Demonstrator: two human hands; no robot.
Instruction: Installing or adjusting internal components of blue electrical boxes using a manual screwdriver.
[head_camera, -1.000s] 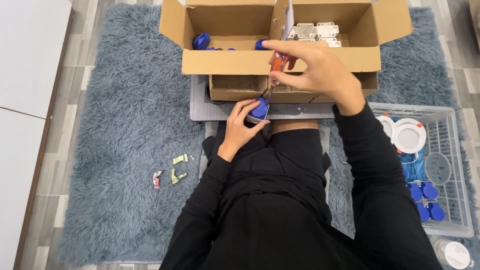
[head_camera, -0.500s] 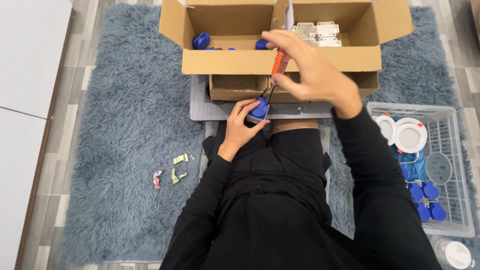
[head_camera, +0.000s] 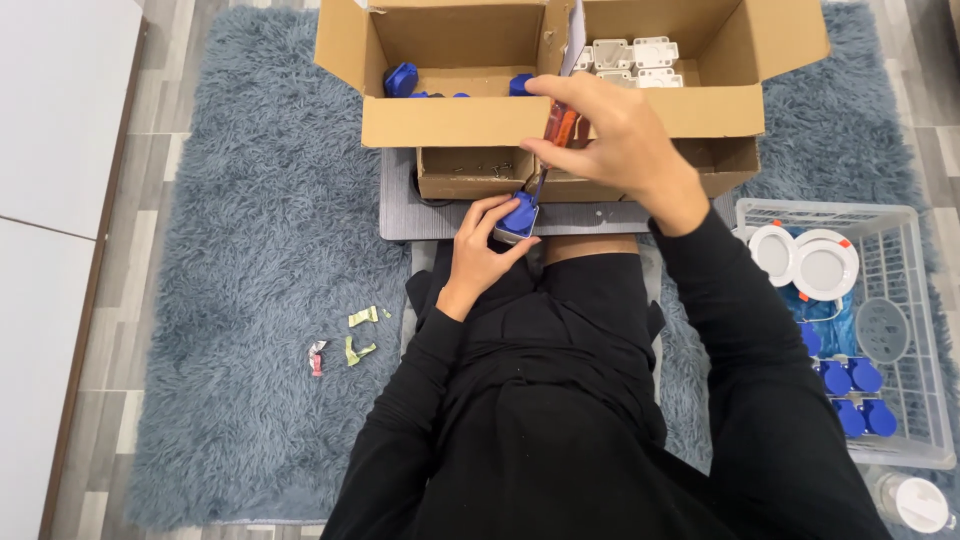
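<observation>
**Screwdriver hand drifts left over the blue part**

Since the earlier head-view frames, the right hand (head_camera: 612, 140) has slid a little leftward and up along the front wall of the cardboard box (head_camera: 560, 118), while the left hand (head_camera: 482, 245) has stayed put at the near edge of the grey board (head_camera: 400, 210).

Head view: the left fingers are curled tight around one small blue part (head_camera: 519, 216), held just above the lap at that near edge. The right fingers are closed on one orange-handled screwdriver (head_camera: 562, 128), its thin shaft running down to touch the blue part; the tip is too small to make out.

Inside the box, three blue pieces show on the left side, partly hidden by the front wall, and about four white blocks (head_camera: 632, 53) sit on the right; the count is uncertain because the hand and a flap cover some. A wire basket (head_camera: 910, 330) on the rug's right edge holds two white round fittings (head_camera: 802, 260) and four blue caps (head_camera: 856, 395). Three small wrappers (head_camera: 346, 340) lie on the grey rug (head_camera: 250, 280) to the left. One white-lidded jar (head_camera: 915, 502) is cut off at the bottom right corner.
</observation>
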